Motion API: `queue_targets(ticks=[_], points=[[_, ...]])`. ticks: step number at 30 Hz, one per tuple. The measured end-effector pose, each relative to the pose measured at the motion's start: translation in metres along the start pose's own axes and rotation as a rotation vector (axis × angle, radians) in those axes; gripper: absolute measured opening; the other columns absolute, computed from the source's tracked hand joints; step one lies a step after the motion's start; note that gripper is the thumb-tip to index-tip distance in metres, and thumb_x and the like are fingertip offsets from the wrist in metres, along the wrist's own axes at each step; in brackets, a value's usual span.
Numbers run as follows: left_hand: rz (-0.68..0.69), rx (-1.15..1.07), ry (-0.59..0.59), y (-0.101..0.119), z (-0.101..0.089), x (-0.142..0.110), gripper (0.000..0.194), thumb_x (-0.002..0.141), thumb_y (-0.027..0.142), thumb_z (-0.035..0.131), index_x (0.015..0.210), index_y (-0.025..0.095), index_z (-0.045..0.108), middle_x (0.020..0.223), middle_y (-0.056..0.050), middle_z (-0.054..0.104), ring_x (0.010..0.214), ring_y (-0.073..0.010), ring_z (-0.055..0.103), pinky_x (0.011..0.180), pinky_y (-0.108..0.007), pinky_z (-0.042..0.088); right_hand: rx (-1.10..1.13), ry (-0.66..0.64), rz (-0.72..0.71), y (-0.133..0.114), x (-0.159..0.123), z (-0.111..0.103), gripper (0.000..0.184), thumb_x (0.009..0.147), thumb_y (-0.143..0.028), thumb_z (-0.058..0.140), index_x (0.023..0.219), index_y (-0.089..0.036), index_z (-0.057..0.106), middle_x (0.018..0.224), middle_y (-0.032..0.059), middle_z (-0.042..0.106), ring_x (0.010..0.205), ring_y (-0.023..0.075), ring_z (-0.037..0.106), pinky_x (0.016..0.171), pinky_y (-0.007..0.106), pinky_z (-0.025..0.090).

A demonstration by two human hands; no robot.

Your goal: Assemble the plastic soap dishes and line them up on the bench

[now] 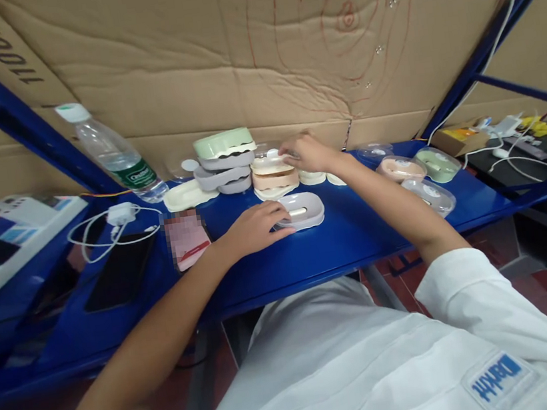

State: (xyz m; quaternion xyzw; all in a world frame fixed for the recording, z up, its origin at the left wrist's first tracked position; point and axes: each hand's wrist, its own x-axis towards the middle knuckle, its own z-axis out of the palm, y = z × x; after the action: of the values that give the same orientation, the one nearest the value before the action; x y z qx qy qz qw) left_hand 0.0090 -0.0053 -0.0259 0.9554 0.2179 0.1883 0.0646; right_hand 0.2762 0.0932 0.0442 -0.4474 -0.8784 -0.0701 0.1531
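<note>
Left hand (256, 226): your fingers lie spread over the left end of the gray dish, touching its rim; whether they pinch it, you cannot tell from here.
Right hand (311, 153): your arm reaches across the table, with curled fingertips at the cream box; it is not clear whether they are closed on it.
Gray dish (313, 209): smooth, matte-looking and oval, it sits in front of you on the table, with a slim, pale rod (297, 212) lying inside.
Cream box (268, 165): shallow and rounded, it tops a short stack, directly above a peach box (275, 181).
Left stack: a pale green box (223, 145) with a wavy lower edge crowns several gray boxes (227, 177); just beside them lies a flat cream tray (190, 196) with a curvy outline.
Right group: a peach oval box (402, 168) and a green oval box (437, 164) wear clear, glossy covers; a see-through box (431, 196) sits nearer you.
Left side: a clear plastic bottle (121, 159) with a green label leans near a white charger (121, 213), its cable looped loosely; a flat black phone (118, 272) and a pink-screened phone (190, 239) lie closer.
Surroundings: creased brown cardboard (155, 39) backs the smooth blue table (282, 268).
</note>
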Motion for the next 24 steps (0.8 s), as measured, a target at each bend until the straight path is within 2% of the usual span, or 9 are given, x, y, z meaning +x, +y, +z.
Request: queue_targets(ticks=[2, 5, 8, 11, 14, 17, 19, 21, 24], points=[[0.004, 0.011, 0.005, -0.001, 0.001, 0.000, 0.036, 0.108, 0.053, 0.061, 0.118, 0.022, 0.077, 0.125, -0.010, 0.076, 0.119, -0.0293, 0.072, 0.104, -0.043, 0.058, -0.043, -0.026, 0.005, -0.005, -0.003, 0.006, 0.028, 0.100, -0.032, 0.065, 0.122, -0.021, 0.079, 0.133, 0.0134, 0.079, 0.127, 0.0351, 0.070, 0.127, 0.063, 0.033], [0.018, 0.027, -0.002, -0.002, 0.002, 0.000, 0.035, 0.109, 0.051, 0.061, 0.118, 0.021, 0.076, 0.125, -0.010, 0.076, 0.119, -0.0294, 0.072, 0.104, -0.043, 0.058, -0.066, -0.086, 0.051, -0.013, -0.003, 0.013, 0.024, 0.097, -0.021, 0.060, 0.110, -0.018, 0.080, 0.121, 0.0122, 0.081, 0.120, 0.0329, 0.072, 0.131, 0.069, 0.017], [0.040, 0.046, 0.009, -0.003, 0.004, -0.001, 0.033, 0.109, 0.049, 0.062, 0.120, 0.020, 0.076, 0.126, -0.011, 0.076, 0.119, -0.0292, 0.072, 0.104, -0.043, 0.057, 0.007, -0.025, 0.043, -0.018, -0.008, 0.009, 0.024, 0.094, -0.018, 0.058, 0.106, -0.017, 0.079, 0.114, 0.0108, 0.081, 0.116, 0.0317, 0.072, 0.130, 0.070, 0.012], [0.063, 0.073, 0.031, -0.005, 0.007, -0.002, 0.029, 0.109, 0.045, 0.064, 0.119, 0.020, 0.075, 0.125, -0.010, 0.076, 0.117, -0.0282, 0.073, 0.102, -0.041, 0.058, 0.132, 0.084, -0.008, -0.025, -0.023, -0.007, 0.025, 0.093, -0.024, 0.059, 0.110, -0.018, 0.077, 0.110, 0.0096, 0.080, 0.111, 0.0304, 0.072, 0.126, 0.063, 0.026], [0.100, 0.115, 0.100, -0.003, 0.006, -0.002, 0.025, 0.108, 0.044, 0.066, 0.113, 0.021, 0.076, 0.120, -0.008, 0.077, 0.111, -0.0264, 0.074, 0.098, -0.039, 0.058, 0.368, 0.188, -0.040, -0.031, -0.049, -0.022, 0.029, 0.098, -0.033, 0.058, 0.118, -0.019, 0.074, 0.112, 0.0090, 0.078, 0.104, 0.0265, 0.071, 0.107, 0.046, 0.048], [0.121, 0.171, 0.275, 0.002, 0.000, -0.002, 0.029, 0.107, 0.048, 0.068, 0.106, 0.020, 0.075, 0.113, -0.009, 0.075, 0.104, -0.0253, 0.073, 0.096, -0.039, 0.058, 0.731, 0.237, 0.049, -0.030, -0.076, -0.024, 0.036, 0.104, -0.047, 0.056, 0.125, -0.020, 0.070, 0.102, 0.0042, 0.072, 0.087, 0.0190, 0.065, 0.083, 0.033, 0.051], [0.116, 0.202, 0.400, 0.007, -0.006, -0.002, 0.032, 0.105, 0.051, 0.070, 0.108, 0.020, 0.075, 0.111, -0.011, 0.073, 0.104, -0.0262, 0.071, 0.097, -0.040, 0.059, 0.973, 0.151, 0.177, -0.027, -0.089, -0.016, 0.042, 0.105, -0.056, 0.058, 0.126, -0.021, 0.070, 0.091, 0.0003, 0.065, 0.072, 0.0143, 0.055, 0.069, 0.029, 0.047], [0.110, 0.220, 0.470, 0.010, -0.010, -0.002, 0.037, 0.101, 0.054, 0.074, 0.115, 0.020, 0.075, 0.116, -0.014, 0.070, 0.110, -0.0290, 0.070, 0.100, -0.043, 0.059, 1.125, -0.004, 0.280, -0.024, -0.096, -0.002, 0.049, 0.101, -0.064, 0.063, 0.123, -0.021, 0.072, 0.089, -0.0002, 0.063, 0.065, 0.0117, 0.049, 0.062, 0.026, 0.043], [0.109, 0.207, 0.391, 0.010, -0.010, -0.001, 0.054, 0.095, 0.056, 0.081, 0.134, 0.020, 0.072, 0.140, -0.020, 0.064, 0.132, -0.0367, 0.063, 0.112, -0.053, 0.055, 1.092, -0.093, 0.310, -0.025, -0.096, 0.021, 0.061, 0.098, -0.076, 0.061, 0.112, -0.019, 0.075, 0.096, 0.0047, 0.071, 0.069, 0.0140, 0.056, 0.067, 0.030, 0.051]])
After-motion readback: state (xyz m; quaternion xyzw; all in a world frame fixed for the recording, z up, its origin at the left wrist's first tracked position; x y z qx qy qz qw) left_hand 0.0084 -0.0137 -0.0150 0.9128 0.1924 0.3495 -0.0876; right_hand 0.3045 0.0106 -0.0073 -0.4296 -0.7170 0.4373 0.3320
